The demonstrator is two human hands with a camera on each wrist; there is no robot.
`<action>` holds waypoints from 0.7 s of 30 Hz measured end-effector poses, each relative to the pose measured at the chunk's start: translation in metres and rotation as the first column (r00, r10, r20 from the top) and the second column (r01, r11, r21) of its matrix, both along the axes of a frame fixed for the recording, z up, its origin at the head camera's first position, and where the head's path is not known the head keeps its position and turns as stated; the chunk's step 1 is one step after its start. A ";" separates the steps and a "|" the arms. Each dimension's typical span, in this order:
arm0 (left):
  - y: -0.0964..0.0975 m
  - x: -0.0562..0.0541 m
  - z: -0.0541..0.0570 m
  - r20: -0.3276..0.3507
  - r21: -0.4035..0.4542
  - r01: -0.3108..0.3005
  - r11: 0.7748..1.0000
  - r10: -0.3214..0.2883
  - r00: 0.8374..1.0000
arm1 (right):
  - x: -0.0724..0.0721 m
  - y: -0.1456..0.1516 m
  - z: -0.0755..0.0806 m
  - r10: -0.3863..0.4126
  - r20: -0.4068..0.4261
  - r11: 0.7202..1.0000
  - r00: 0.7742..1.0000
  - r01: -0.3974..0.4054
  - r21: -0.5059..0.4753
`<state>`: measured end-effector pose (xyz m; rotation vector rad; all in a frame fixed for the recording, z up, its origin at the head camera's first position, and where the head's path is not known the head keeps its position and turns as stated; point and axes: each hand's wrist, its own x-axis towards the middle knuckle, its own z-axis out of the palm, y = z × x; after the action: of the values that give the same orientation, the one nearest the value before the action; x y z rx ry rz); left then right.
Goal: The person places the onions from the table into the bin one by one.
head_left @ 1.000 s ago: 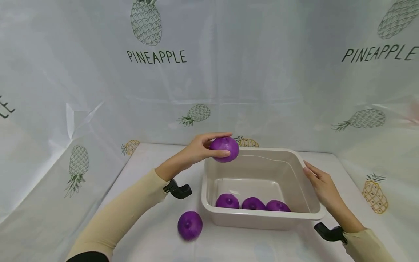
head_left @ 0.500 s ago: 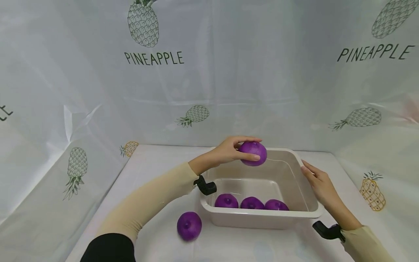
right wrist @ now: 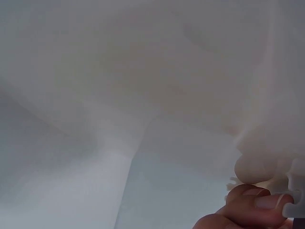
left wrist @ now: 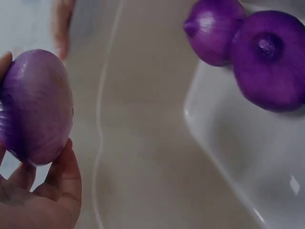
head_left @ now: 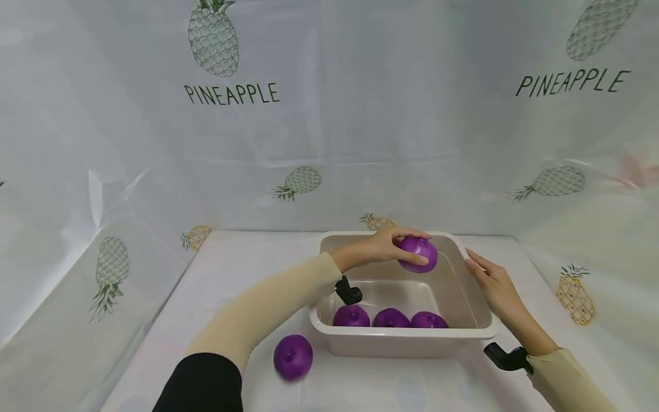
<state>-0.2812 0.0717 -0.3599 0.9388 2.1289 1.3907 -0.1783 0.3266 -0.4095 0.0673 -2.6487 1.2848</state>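
Note:
My left hand [head_left: 381,247] grips a purple onion [head_left: 423,248] between thumb and fingers, over the right part of a beige plastic basin [head_left: 401,334]. In the left wrist view this onion [left wrist: 40,107] is held at the left, with fingertips right against its skin. My right hand [head_left: 498,289] holds the basin's right rim; its curled fingers [right wrist: 252,210] show at the lower right of the right wrist view. Along the basin's near side lie three more onions, left [head_left: 352,316], middle [head_left: 391,318] and right [head_left: 428,320], partly hidden by the front wall.
Another purple onion [head_left: 293,357] lies on the white table cover [head_left: 247,269], left of the basin's near corner. A pineapple-print sheet [head_left: 391,131] hangs behind and around the table.
My left hand has carried its onion rightwards, from the basin's left rim to over its right part, and slightly lower. The right hand stays on the rim. The view has shifted slightly.

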 end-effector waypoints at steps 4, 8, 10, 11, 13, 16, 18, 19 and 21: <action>0.011 -0.001 -0.016 0.003 -0.034 0.015 0.999 -0.015 1.000 | 0.001 -0.001 0.001 -0.009 0.011 1.000 1.000 0.009 0.009; 0.022 0.001 -0.032 0.012 -0.024 -0.024 0.999 0.024 1.000 | 0.000 -0.004 0.003 -0.005 0.020 1.000 1.000 0.005 0.007; 0.028 0.001 -0.040 -0.003 -0.026 -0.056 0.998 0.056 0.998 | -0.001 -0.005 0.004 0.003 0.025 1.000 1.000 -0.003 -0.001; 0.030 0.001 -0.044 -0.009 -0.027 -0.072 0.997 0.072 0.997 | -0.001 -0.005 0.004 0.004 0.025 1.000 1.000 -0.004 -0.003; 0.036 0.001 -0.051 -0.025 -0.036 -0.089 0.995 0.088 0.996 | -0.001 -0.006 0.004 0.002 0.024 1.000 1.000 -0.002 -0.001; 0.044 -0.001 -0.059 -0.061 -0.060 -0.082 0.995 0.078 0.995 | 0.000 -0.005 0.004 -0.003 0.021 1.000 1.000 0.003 0.007; 0.050 -0.003 -0.064 -0.092 -0.070 -0.060 0.996 0.053 0.994 | 0.001 -0.004 0.004 -0.006 0.017 1.000 1.000 0.006 0.010; 0.052 -0.004 -0.066 -0.105 -0.072 -0.045 0.996 0.037 0.994 | 0.001 -0.003 0.004 -0.006 0.016 1.000 1.000 0.006 0.009; 0.055 -0.004 -0.070 -0.124 -0.074 -0.024 0.997 0.015 0.992 | 0.002 -0.003 0.004 -0.002 0.016 1.000 1.000 0.001 0.006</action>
<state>-0.2851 0.1270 -0.4301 1.0011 2.2703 1.2817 -0.1766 0.3239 -0.4058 0.0564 -2.6655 1.2818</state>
